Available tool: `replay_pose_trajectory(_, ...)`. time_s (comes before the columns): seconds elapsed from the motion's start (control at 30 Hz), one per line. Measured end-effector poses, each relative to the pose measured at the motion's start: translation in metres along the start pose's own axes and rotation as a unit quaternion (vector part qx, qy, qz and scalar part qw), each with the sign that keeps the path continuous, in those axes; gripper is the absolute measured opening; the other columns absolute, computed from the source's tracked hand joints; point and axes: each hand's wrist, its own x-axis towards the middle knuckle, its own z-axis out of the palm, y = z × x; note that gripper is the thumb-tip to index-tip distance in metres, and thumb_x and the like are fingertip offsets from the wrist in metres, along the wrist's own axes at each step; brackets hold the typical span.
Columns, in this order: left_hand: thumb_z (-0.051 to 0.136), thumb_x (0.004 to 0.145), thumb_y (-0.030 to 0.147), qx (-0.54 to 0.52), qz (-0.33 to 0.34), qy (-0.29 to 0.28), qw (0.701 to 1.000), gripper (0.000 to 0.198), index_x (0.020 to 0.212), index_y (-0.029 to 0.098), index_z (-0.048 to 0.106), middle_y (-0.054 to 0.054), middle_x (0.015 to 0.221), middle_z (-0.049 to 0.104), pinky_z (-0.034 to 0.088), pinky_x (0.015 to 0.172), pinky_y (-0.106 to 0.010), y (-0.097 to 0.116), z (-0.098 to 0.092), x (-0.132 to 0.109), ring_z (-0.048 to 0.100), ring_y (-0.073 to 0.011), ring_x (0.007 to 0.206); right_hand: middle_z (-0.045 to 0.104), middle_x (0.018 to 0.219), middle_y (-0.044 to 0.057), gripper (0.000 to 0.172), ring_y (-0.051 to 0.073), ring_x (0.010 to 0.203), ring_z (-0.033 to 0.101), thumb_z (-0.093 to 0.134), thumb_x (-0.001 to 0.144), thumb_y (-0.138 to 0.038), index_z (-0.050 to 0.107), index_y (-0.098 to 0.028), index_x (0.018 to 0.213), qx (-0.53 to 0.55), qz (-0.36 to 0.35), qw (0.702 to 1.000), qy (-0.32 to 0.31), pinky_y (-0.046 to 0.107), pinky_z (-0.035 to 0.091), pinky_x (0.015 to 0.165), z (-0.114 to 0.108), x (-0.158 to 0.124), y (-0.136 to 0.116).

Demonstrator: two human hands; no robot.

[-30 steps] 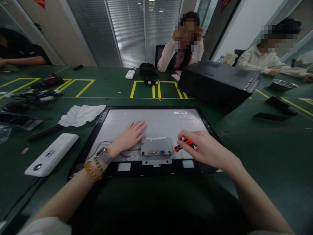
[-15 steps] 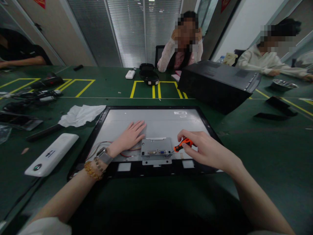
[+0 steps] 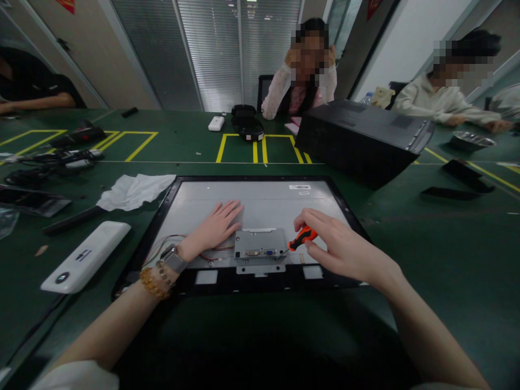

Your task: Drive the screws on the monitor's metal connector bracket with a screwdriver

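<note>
Left hand (image 3: 217,225) lies flat, fingers slightly spread, on the grey metal back of a black-framed rectangular display panel (image 3: 260,192), centre of frame; right hand (image 3: 341,244), right of centre, pinches an orange-and-black-handled screwdriver (image 3: 303,238), its thin shaft slanting down-left to the lower right part of a flat silver metal box (image 3: 260,240) with a blue port (image 3: 271,253), at the panel's lower middle; tip too small to tell if it sits in a screw. Thin coloured wires (image 3: 221,247) run beside left hand. White oblong plastic device (image 3: 87,257) at lower left, crumpled white tissue (image 3: 136,192) left of panel, big black boxy case (image 3: 361,141) upper right, all on the dark green table (image 3: 260,336)
</note>
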Motion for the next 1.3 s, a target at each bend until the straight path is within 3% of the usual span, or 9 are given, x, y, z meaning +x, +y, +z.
replay_pose_trajectory(0.2,0.025,0.104,0.050,0.001,0.001,-0.003,1.000,0.058,0.151,0.017,0.030,-0.010,0.159,0.024,0.016,0.118,-0.047,-0.0003,0.0008,-0.0002,0.021,-0.0261,0.146,0.062,0.089,0.005,0.006,0.020,0.079,0.060,0.045,0.093,-0.021,0.050,-0.020,0.096,-0.030,0.015,0.999,0.000,0.033,0.045,0.072,0.0020,0.0022,-0.0009)
replay_pose_trajectory(0.63,0.023,0.104,0.050,0.004,0.000,-0.007,1.000,0.057,0.151,0.018,0.030,-0.010,0.159,0.023,0.017,0.117,-0.047,0.0002,-0.0004,0.0001,0.020,-0.0263,0.146,0.067,0.079,0.003,0.021,0.018,0.069,0.062,0.046,0.098,-0.039,0.056,-0.021,0.092,-0.021,0.033,0.999,-0.010,0.030,0.043,0.064,0.0032,0.0018,0.0006)
replay_pose_trajectory(0.77,0.023,0.104,0.050,0.007,-0.004,-0.011,1.000,0.057,0.151,0.018,0.029,-0.010,0.159,0.024,0.016,0.118,-0.046,0.0008,-0.0015,0.0000,0.020,-0.0261,0.146,0.067,0.078,0.003,0.020,0.018,0.068,0.062,0.041,0.100,-0.034,0.055,-0.021,0.095,-0.035,0.035,0.999,-0.014,0.031,0.043,0.065,0.0039,0.0036,0.0000)
replay_pose_trajectory(0.9,0.023,0.104,0.050,0.003,-0.001,-0.009,1.000,0.058,0.151,0.018,0.029,-0.010,0.159,0.023,0.016,0.118,-0.046,0.0007,-0.0013,-0.0002,0.020,-0.0262,0.146,0.067,0.090,0.005,0.011,0.020,0.078,0.064,0.047,0.095,-0.027,0.052,-0.021,0.103,-0.024,0.039,0.999,-0.010,0.034,0.047,0.072,0.0040,0.0015,-0.0010)
replay_pose_trajectory(1.03,0.023,0.104,0.050,0.005,-0.002,-0.005,1.000,0.057,0.152,0.019,0.028,-0.009,0.160,0.022,0.015,0.118,-0.046,0.0003,-0.0006,-0.0003,0.019,-0.0257,0.147,0.066,0.097,0.005,0.020,0.021,0.084,0.064,0.053,0.088,-0.022,0.050,-0.022,0.109,-0.001,0.037,0.999,-0.015,0.036,0.048,0.077,0.0028,-0.0013,-0.0019)
replay_pose_trajectory(1.17,0.023,0.104,0.050,0.011,-0.002,-0.007,1.000,0.057,0.152,0.018,0.028,-0.009,0.159,0.023,0.015,0.118,-0.046,0.0003,-0.0004,-0.0001,0.020,-0.0253,0.147,0.063,0.098,0.005,0.024,0.020,0.086,0.062,0.055,0.082,-0.015,0.050,-0.021,0.105,0.015,0.020,1.000,-0.009,0.034,0.048,0.077,0.0020,-0.0012,-0.0035)
replay_pose_trajectory(1.3,0.023,0.104,0.050,0.018,0.000,-0.012,1.000,0.058,0.151,0.016,0.029,-0.011,0.159,0.023,0.016,0.118,-0.047,0.0000,0.0003,0.0003,0.020,-0.0262,0.146,0.063,0.095,0.005,0.011,0.019,0.084,0.061,0.055,0.086,-0.018,0.053,-0.021,0.097,0.020,0.012,1.000,-0.007,0.033,0.047,0.077,0.0026,-0.0002,-0.0036)
